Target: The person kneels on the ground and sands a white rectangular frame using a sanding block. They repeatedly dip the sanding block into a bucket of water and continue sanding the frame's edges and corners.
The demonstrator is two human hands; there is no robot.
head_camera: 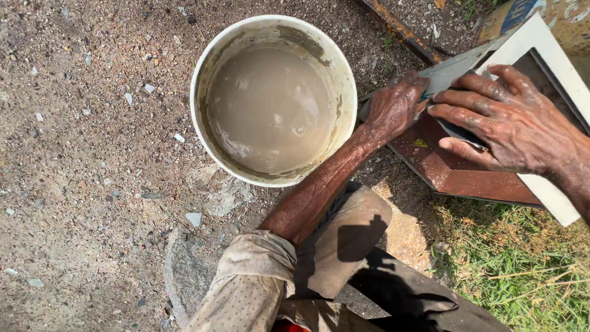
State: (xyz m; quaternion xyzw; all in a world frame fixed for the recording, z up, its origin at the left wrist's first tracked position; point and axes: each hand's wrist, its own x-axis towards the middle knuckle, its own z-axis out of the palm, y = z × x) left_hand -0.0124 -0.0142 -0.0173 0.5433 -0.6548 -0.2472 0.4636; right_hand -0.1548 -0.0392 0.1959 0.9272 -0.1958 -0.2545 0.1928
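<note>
White bucket (274,98), round, upright on bare dirt, filled w/ murky grey-brown water; inner wall streaked w/ mud. Ground (92,184): gravel, scattered pale stone chips. Flat grey stone (184,276) half-buried nr bottom. Rusty metal bar (399,31) runs diagonally at top, beyond bucket. Grass patch (522,270) lower rt, dry stalks mixed in.
</note>
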